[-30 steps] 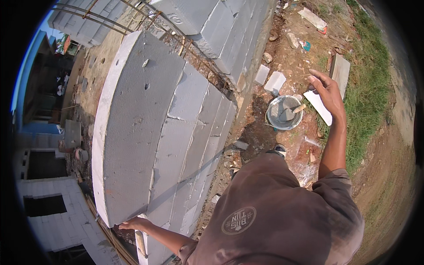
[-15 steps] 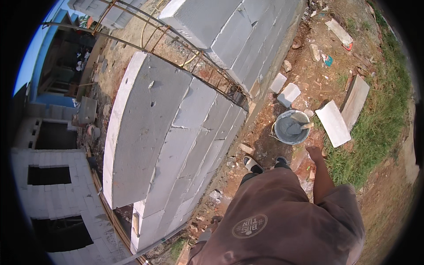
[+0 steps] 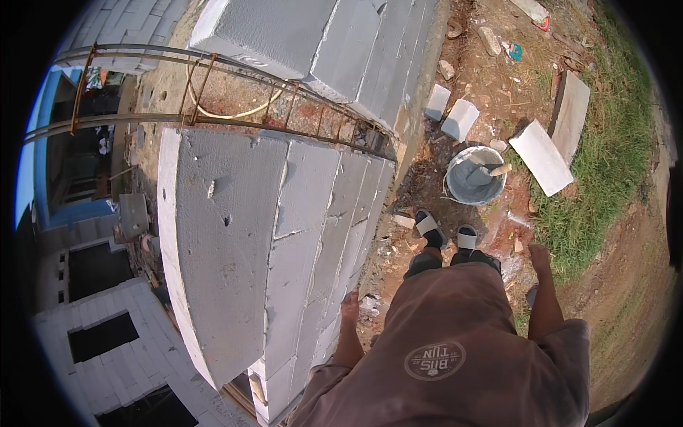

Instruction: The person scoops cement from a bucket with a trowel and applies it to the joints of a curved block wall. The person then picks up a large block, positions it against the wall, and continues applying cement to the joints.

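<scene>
My left hand [image 3: 350,306] hangs beside the wall of grey lightweight blocks [image 3: 299,186], empty, with loosely bent fingers; I cannot tell if it touches the surface. A long top block [image 3: 213,270] overhangs the wall's near end. My right hand [image 3: 538,257] hangs open at my right side over dirt, empty. Beyond my sandaled feet [image 3: 466,238] stands a bucket [image 3: 457,192] of grey mortar with a wooden-handled trowel [image 3: 500,169]. Two white block pieces [image 3: 461,121] and a white slab [image 3: 541,156] lie near it.
A rebar cage [image 3: 142,117] runs behind the wall, with a pale hose [image 3: 228,114] and a second block wall [image 3: 363,57] beyond. Unfinished block buildings [image 3: 99,370] stand at left. A grey board [image 3: 569,114] lies beside grass [image 3: 605,213] at right.
My left hand has left the top block's lower edge and dropped to my side. My raised right hand has come down. My feet now show more, and the view has shifted.
</scene>
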### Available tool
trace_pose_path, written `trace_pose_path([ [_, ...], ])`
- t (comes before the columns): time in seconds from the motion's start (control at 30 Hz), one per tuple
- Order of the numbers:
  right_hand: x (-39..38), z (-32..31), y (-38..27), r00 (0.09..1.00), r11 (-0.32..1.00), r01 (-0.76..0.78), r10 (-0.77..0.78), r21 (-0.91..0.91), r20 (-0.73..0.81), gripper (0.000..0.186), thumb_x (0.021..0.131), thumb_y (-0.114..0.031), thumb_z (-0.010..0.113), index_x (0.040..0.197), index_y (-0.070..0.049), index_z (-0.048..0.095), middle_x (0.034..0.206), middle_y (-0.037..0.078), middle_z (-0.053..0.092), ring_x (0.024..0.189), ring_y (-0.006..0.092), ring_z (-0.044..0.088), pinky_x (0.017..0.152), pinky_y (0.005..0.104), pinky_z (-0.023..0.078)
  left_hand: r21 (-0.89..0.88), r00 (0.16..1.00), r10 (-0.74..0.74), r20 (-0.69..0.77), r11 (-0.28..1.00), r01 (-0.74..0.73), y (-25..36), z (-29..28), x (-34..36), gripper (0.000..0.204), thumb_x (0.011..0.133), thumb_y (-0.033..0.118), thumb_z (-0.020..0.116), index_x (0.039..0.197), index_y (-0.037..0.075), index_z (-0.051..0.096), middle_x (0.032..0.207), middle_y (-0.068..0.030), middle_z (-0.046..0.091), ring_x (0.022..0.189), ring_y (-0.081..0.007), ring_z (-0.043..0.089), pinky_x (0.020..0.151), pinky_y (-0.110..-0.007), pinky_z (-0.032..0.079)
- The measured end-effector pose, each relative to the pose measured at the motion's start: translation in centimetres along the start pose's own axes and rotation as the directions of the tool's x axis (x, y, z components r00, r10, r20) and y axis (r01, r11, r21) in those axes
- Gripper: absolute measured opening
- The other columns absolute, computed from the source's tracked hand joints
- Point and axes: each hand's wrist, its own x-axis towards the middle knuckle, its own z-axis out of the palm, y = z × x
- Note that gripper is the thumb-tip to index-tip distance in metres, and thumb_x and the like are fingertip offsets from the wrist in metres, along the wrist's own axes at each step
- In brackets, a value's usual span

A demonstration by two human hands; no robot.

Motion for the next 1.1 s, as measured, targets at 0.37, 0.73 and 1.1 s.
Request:
trace_pose_path([
  [0.37,-9.4,10.4,7.1,0.907,0.792,-0.396,0.416,0.465,0.063,0.029,0.086,-0.032,0.055,0.085,-0.004,0.063,0.072,0.003,0.056,0.065,0.0125,0.054,0.054,0.0275,0.043,0.398,0.972,0.103,0.212,0.899,-0.182,13.5,1.6,5.3,0.052,0.086,0.045,0.052,0.116,0.004,0.058,0.109,-0.0150,0.062,0.106,-0.0242,0.056,0.093,-0.033,0.041],
  [0.73,-2.8,2.4,3.9,0.844,0.738,-0.511,0.527,0.441,0.097,0.032,0.085,-0.035,0.054,0.088,-0.004,0.061,0.073,0.004,0.057,0.064,0.0129,0.054,0.056,0.0276,0.045,0.412,0.991,0.051,0.124,0.906,-0.098,18.7,5.8,2.0,0.056,0.084,0.048,0.053,0.117,0.003,0.056,0.112,-0.0179,0.060,0.109,-0.0276,0.055,0.093,-0.035,0.041],
  [1.1,14.0,-22.3,-9.1,0.994,0.965,0.088,-0.100,0.246,0.037,0.051,0.088,-0.037,0.055,0.120,0.003,0.054,0.101,0.011,0.062,0.087,0.0157,0.057,0.077,0.0274,0.045,0.359,0.997,-0.072,0.029,0.932,0.057,15.1,13.1,-10.6,0.059,0.084,0.054,0.049,0.118,0.007,0.056,0.117,-0.0215,0.056,0.114,-0.0333,0.051,0.096,-0.038,0.038],
])
